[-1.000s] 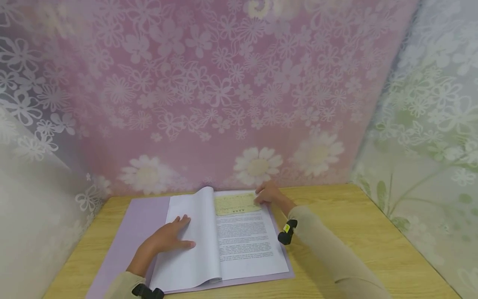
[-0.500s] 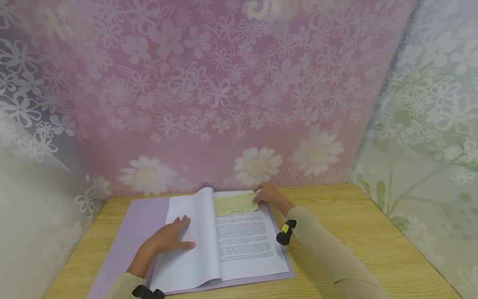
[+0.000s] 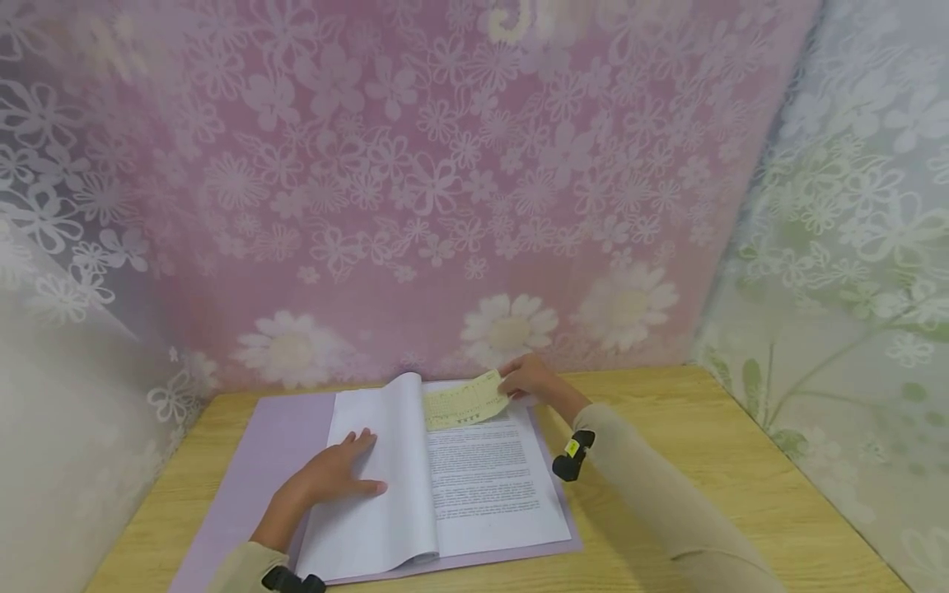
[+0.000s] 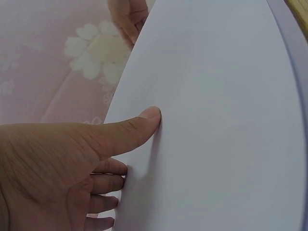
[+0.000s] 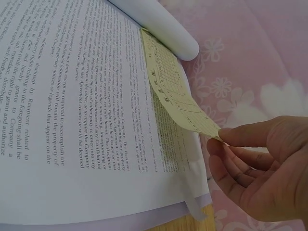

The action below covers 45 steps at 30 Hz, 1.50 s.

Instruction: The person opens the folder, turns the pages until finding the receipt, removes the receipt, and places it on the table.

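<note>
A purple folder (image 3: 255,461) lies spread on the table with printed sheets (image 3: 485,486) on its right side. White pages (image 3: 404,486) are curled over to the left, and my left hand (image 3: 337,471) rests on them with its fingers spread. In the left wrist view the thumb (image 4: 139,126) lies on the white paper. At the top of the printed page is a yellow printed slip (image 3: 460,401). Between thumb and fingertips, my right hand (image 5: 264,168) pinches the slip's corner, lifted off the page. The slip's left end goes under or beside the curled pages; its edge there is hidden.
The folder lies on a wood-grain table (image 3: 667,445). Behind the table stands a pink floral wall (image 3: 415,206), close to the folder's far edge. Pale floral walls (image 3: 853,329) flank both sides.
The right hand has raised the slip's right corner off the page and moved slightly left with it, so the slip now bends upward. The left hand has stayed put.
</note>
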Motion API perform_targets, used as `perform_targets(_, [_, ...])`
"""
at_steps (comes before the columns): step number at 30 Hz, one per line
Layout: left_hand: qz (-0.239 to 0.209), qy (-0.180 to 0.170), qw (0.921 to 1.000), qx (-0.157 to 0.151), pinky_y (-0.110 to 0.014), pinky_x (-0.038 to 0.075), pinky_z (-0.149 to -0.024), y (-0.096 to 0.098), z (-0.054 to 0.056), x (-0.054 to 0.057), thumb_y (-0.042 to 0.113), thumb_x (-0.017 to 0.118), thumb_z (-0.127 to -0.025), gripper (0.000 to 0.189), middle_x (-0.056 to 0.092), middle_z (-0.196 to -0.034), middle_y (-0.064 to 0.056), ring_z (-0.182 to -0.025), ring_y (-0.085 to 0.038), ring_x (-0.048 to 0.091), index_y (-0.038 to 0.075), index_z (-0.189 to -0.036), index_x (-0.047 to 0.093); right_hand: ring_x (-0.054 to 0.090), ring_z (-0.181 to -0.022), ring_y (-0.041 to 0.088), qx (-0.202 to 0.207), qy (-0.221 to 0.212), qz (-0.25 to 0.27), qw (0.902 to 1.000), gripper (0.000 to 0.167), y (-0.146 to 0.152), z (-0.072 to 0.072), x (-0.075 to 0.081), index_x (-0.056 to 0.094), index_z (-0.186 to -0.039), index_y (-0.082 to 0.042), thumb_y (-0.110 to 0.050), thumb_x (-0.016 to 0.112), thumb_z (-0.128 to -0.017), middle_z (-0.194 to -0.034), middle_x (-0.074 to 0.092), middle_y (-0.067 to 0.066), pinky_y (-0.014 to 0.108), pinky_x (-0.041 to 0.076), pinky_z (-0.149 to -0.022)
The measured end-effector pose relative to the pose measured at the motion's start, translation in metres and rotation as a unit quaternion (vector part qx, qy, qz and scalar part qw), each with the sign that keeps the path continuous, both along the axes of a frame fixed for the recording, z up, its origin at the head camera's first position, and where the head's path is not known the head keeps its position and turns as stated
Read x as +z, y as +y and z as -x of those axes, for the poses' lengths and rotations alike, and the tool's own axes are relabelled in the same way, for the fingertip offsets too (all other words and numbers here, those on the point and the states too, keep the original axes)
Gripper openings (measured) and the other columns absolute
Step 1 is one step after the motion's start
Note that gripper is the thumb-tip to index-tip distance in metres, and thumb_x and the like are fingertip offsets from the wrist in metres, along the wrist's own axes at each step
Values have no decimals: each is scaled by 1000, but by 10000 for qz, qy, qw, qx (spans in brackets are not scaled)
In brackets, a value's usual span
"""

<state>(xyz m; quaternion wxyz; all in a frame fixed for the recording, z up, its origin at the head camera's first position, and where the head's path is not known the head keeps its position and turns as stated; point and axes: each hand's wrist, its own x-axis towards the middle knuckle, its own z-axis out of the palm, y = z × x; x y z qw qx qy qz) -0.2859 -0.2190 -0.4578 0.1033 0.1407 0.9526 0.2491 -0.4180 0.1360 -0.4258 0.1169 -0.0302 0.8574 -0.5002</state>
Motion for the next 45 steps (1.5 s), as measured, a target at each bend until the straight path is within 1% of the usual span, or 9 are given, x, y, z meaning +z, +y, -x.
perform_targets(4, [-18, 23, 10000, -3, -67, 33, -114, 1, 0, -1, 45, 82, -83, 93, 35, -161, -26, -149, -51, 30, -1, -153, 42, 72, -74, 17, 217, 34, -136, 9997, 36, 1, 0, 4, 68, -120, 12, 3, 73, -86, -103, 76, 25, 34, 63, -75])
perform_targets(8, [-30, 9, 10000, 0, -67, 33, -114, 2, -1, -1, 45, 82, -83, 93, 35, -161, -26, -149, -51, 29, -1, -153, 42, 72, -71, 15, 375, 156, -162, 9990, 32, 3, 0, 13, 67, -118, 15, 4, 72, -88, -101, 75, 27, 34, 64, -72])
perform_targets(13, [22, 38, 10000, -45, -67, 34, -114, 2, 1, -1, 45, 82, -83, 93, 35, -160, -27, -148, -52, 31, -2, -153, 42, 71, -69, 12, 392, 229, 3, 9990, 33, 7, 0, 29, 65, -120, 16, 4, 71, -90, -106, 73, 29, 38, 64, -76])
perform_targets(18, [17, 74, 9999, -84, -67, 34, -113, 2, 2, -2, 46, 82, -83, 93, 35, -160, -28, -148, -52, 31, -2, -152, 42, 70, -71, 12, 352, 250, -40, 9991, 36, 17, 1, 45, 65, -124, 14, 1, 71, -91, -111, 73, 27, 43, 63, -84])
perform_targets(24, [-43, 43, 9999, -88, -67, 33, -114, 1, 1, -3, 46, 82, -83, 93, 35, -160, -27, -149, -51, 30, -2, -152, 43, 69, -82, 17, 483, 239, -199, 9983, 37, 32, -3, 64, 64, -127, 11, -4, 70, -94, -108, 73, 22, 40, 62, -85])
perform_targets(29, [-95, -29, 9999, -80, -69, 32, -114, -1, -1, -5, 45, 83, -82, 93, 35, -161, -27, -149, -51, 28, -3, -152, 43, 71, -92, 22, 621, 385, -376, 9966, 37, 48, -10, 76, 64, -129, 7, -10, 68, -97, -114, 72, 22, 43, 60, -89])
perform_targets(34, [-177, -6, 9998, -111, -69, 31, -114, -2, -2, -5, 43, 83, -83, 92, 35, -161, -27, -149, -51, 28, -3, -152, 43, 68, -96, 23, 604, 562, -329, 9961, 41, 75, -12, 79, 61, -134, 7, -13, 67, -99, -116, 69, 20, 45, 59, -92])
perform_targets(37, [-154, 19, 9998, -150, -70, 32, -113, -1, -2, -4, 43, 83, -83, 92, 35, -160, -27, -149, -52, 28, -3, -151, 43, 67, -96, 20, 538, 510, -179, 9971, 44, 94, -12, 78, 58, -138, 6, -15, 66, -100, -118, 67, 18, 45, 58, -95])
perform_targets(45, [-104, 65, 9998, -153, -69, 32, -114, -2, 3, -7, 45, 82, -83, 93, 35, -161, -26, -150, -50, 29, -2, -152, 43, 65, -96, 9, 460, 299, 270, 9981, 55, 143, -17, 80, 44, -147, 10, -16, 63, -102, -119, 66, 7, 36, 58, -93])
